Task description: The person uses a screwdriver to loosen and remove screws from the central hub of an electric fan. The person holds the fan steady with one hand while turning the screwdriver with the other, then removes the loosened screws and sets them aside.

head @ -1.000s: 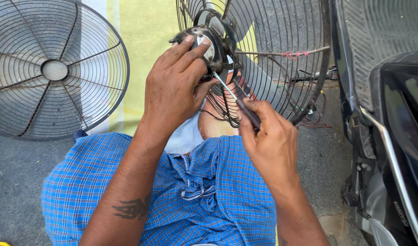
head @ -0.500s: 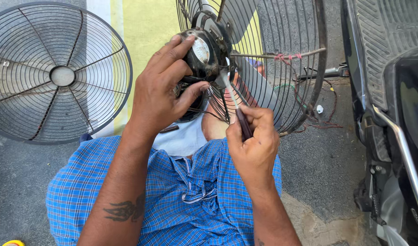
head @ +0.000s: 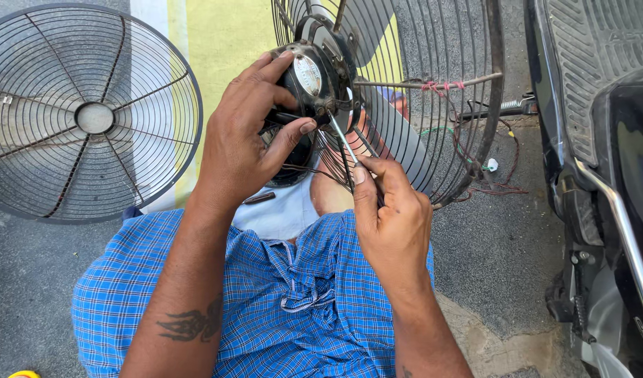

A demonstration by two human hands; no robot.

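Between our hands sits the black round fan motor (head: 309, 84) with its pale label; our left hand (head: 248, 136) wraps closed around it, and our right hand (head: 391, 213) pinches a thin screwdriver (head: 346, 143) against its edge.

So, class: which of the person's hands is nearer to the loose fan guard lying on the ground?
Left. The left hand grips the fan motor, just right of the loose guard. The right hand, holding a screwdriver, sits further right, beyond the motor.
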